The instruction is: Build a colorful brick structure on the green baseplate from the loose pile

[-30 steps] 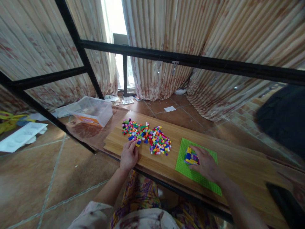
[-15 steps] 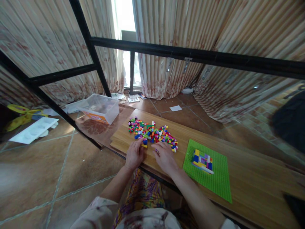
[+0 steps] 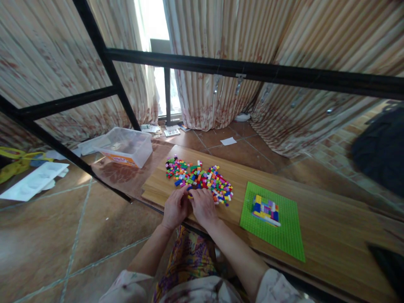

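My left hand (image 3: 174, 209) is closed on a small cluster of blue and yellow building bricks (image 3: 189, 194), near the front edge of the wooden board. Right beside it, my right hand (image 3: 203, 205) has its fingers closed over the same bricks, which are mostly covered by both hands. Just beyond the fingers spreads a pile of loose, many-coloured bricks (image 3: 220, 183). To the right lies a green baseplate (image 3: 284, 246) bearing a low, roughly square brick build (image 3: 267, 212) in yellow, blue, white and purple.
The wooden board (image 3: 331, 235) runs off to the right. A clear plastic box (image 3: 143, 153) with an orange label stands at the back left. A black metal frame (image 3: 189, 63) crosses in front of the curtains (image 3: 202, 97). A white moulded tray (image 3: 34, 181) lies on the left.
My right hand has moved left to meet my left hand, and its fingers now cover the blue and yellow bricks. The whole view has shifted slightly.
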`<move>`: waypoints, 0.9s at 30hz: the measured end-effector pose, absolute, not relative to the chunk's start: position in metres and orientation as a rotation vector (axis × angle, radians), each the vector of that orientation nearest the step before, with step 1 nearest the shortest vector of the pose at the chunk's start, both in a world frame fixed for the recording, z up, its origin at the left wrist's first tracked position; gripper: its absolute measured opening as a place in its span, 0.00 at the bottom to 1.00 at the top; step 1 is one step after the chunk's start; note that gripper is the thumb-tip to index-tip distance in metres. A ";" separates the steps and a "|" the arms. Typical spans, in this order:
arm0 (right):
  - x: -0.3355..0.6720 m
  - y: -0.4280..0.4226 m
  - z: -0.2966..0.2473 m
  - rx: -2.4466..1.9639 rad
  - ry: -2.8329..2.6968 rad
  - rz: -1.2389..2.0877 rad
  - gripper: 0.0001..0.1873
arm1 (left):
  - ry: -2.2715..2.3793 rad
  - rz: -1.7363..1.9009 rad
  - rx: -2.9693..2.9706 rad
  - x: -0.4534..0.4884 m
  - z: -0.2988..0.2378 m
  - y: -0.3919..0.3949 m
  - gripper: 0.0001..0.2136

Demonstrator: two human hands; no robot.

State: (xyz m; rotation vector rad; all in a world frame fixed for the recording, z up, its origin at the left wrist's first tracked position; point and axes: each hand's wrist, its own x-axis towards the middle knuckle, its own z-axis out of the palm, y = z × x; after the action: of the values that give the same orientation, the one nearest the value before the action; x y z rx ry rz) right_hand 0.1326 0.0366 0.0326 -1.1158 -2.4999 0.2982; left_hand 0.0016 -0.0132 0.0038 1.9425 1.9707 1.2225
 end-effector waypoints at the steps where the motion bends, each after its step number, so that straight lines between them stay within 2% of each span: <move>1: 0.136 0.036 0.033 -1.101 -2.468 0.334 0.11 | 1.966 1.229 1.942 0.002 0.004 -0.013 0.21; 5: 0.150 0.034 0.036 -1.107 -2.171 0.654 0.14 | 1.932 1.270 1.899 0.001 0.004 -0.014 0.20; 8: 0.158 0.032 0.042 -1.119 -1.689 1.165 0.13 | 1.863 1.326 1.809 0.004 0.011 -0.015 0.18; 10: 0.162 0.030 0.047 -1.074 -1.318 1.517 0.16 | 1.770 1.358 1.745 0.011 0.020 -0.015 0.16; 13: 0.170 0.026 0.054 -0.996 -0.945 1.809 0.20 | 1.600 1.356 1.626 0.029 0.036 -0.015 0.14; 21: 0.187 0.011 0.065 -0.978 -0.892 1.793 0.17 | 1.406 1.431 1.123 0.065 0.054 -0.018 0.10; 27: 0.194 0.002 0.064 -1.028 -1.023 1.696 0.15 | 1.468 1.186 1.341 0.067 0.060 -0.029 0.09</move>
State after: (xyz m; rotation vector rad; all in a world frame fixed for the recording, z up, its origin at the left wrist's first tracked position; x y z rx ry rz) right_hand 0.1943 0.0020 0.0639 -1.0281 -1.0231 1.6959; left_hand 0.0671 -0.0289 0.0601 1.3414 1.4681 1.1858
